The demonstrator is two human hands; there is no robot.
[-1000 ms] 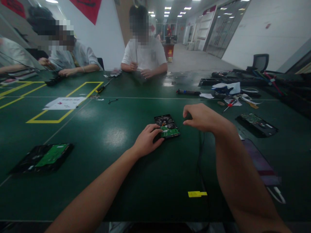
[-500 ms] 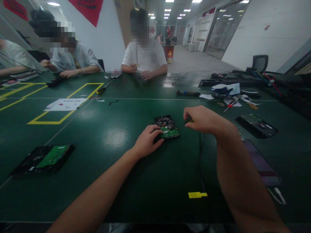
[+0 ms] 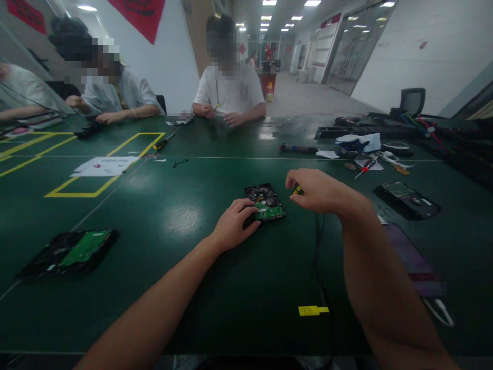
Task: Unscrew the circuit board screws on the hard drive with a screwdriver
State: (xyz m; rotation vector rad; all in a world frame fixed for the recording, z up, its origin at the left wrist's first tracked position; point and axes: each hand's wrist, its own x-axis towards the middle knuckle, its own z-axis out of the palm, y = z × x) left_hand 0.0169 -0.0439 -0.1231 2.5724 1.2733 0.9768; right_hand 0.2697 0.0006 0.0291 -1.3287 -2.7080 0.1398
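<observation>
A hard drive (image 3: pixel 265 201) lies circuit-board side up on the green table (image 3: pixel 185 267), its green board toward me. My left hand (image 3: pixel 234 224) rests on the drive's near left corner, fingers curled over its edge. Just right of the drive, my right hand (image 3: pixel 316 190) is closed round a small tool with a yellow and black handle (image 3: pixel 297 191), probably a screwdriver; its tip is hidden.
A second drive (image 3: pixel 69 250) lies at the near left, a third (image 3: pixel 408 198) at the right. A yellow tag (image 3: pixel 313 310) and a black cable (image 3: pixel 319 257) lie near me. Two people sit across the table. Tools and papers clutter the far right; yellow tape marks the left.
My right hand has shifted slightly left toward the drive and lifted a little, and the yellow handle now shows between its fingers. The left hand has stayed on the drive.
</observation>
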